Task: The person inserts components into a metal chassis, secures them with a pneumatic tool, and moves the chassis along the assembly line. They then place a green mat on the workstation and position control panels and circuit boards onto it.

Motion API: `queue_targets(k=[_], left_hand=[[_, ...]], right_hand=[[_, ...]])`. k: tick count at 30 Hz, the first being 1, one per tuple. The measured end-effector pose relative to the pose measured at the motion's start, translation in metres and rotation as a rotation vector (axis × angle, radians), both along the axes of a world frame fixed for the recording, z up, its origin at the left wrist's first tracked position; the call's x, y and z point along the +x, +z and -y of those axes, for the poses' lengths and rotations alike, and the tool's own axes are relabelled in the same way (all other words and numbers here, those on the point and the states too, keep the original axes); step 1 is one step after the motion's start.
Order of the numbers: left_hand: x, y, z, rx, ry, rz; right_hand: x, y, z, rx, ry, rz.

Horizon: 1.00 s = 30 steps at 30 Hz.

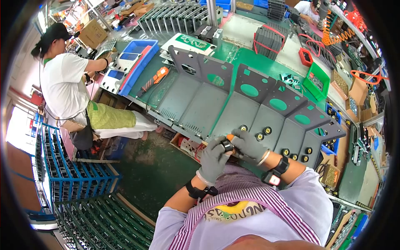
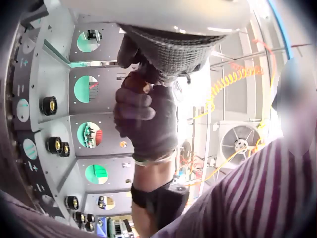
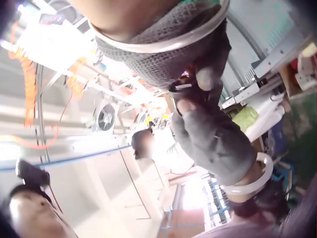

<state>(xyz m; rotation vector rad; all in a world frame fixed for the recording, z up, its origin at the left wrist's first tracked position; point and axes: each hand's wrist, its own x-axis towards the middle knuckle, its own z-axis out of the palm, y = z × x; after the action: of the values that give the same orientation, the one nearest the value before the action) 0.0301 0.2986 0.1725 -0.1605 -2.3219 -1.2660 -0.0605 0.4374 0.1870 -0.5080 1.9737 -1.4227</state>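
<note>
My left hand (image 1: 213,160), in a grey glove, grips a small black round part (image 1: 227,145) in front of my apron. Close against it, my right hand (image 1: 249,146), gloved too, curls its fingers at the same part; an orange tip (image 1: 230,136) shows at those fingers. In the left wrist view the right hand (image 2: 148,119) has its fingers bent, and the left glove hides much of the part. The right wrist view shows the left hand (image 3: 213,144) with a bare fingertip. Just beyond both hands stand grey bent metal panels (image 1: 246,112).
Black round parts with brass-coloured centres (image 1: 267,130) lie on the panels at right. An orange-handled tool (image 1: 160,75), a blue bin (image 1: 139,62) and a green bin (image 1: 316,81) are farther off. Another person (image 1: 68,79) works at left, by a blue rack (image 1: 75,179).
</note>
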Motion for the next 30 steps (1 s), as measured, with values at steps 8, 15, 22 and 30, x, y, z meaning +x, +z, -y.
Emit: queue_targets(k=[8, 15, 22, 30], left_hand=[[0.026, -0.023, 0.004, 1.441, -0.173, 0.38], [0.049, -0.02, 0.028, 1.672, -0.254, 0.488], [0.049, -0.032, 0.009, 1.668, -0.19, 0.478], [0.04, -0.046, -0.003, 1.715, -0.174, 0.434]], right_hand=[[0.038, 0.026, 0.034, 0.324, 0.037, -1.042], [0.009, -0.02, 0.007, 0.113, -0.085, -0.36], [0.036, 0.0, 0.019, 0.087, 0.199, -0.778], [0.013, -0.033, 0.01, -0.088, 0.34, -0.772]])
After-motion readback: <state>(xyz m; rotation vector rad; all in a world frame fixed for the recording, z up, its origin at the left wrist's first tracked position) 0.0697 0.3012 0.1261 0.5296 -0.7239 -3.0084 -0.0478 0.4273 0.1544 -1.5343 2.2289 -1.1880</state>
